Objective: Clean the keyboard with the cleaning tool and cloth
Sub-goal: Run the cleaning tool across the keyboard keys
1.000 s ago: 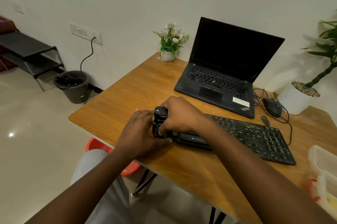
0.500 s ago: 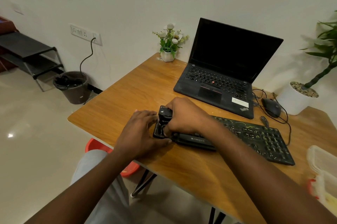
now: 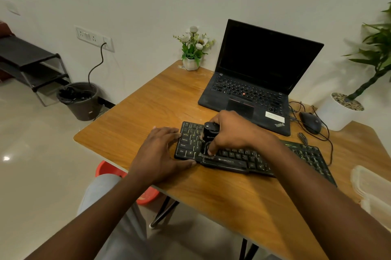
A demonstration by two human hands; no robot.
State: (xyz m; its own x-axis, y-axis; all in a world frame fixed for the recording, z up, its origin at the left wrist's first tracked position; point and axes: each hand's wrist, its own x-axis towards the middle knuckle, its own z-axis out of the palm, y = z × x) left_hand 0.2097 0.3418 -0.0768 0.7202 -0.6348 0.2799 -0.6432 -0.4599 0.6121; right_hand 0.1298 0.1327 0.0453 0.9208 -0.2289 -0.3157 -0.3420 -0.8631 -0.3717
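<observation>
Zebronics keyboard [image 3: 254, 160] | tool step: right hand [image 3: 234, 132] grips black cleaning tool [image 3: 209, 132] on left-end keys | flat left hand [image 3: 160, 154] steadies it | next: likely rightward passes

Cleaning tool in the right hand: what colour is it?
The cleaning tool is black, seen best in the head view.

We see two forearms [image 3: 95, 219], bare along all the length that shows, and each ends in a bare hand: the left hand [image 3: 160, 154] and the right hand [image 3: 234, 132]. The upper arms lie outside our view. Where we can make out the nails [image 3: 209, 151], they look short and plain. Under the left forearm we find one leg in light grey trousers [image 3: 99, 194]; the cloth is plain, smooth over the knee, with soft folds further down, where it blurs.
</observation>
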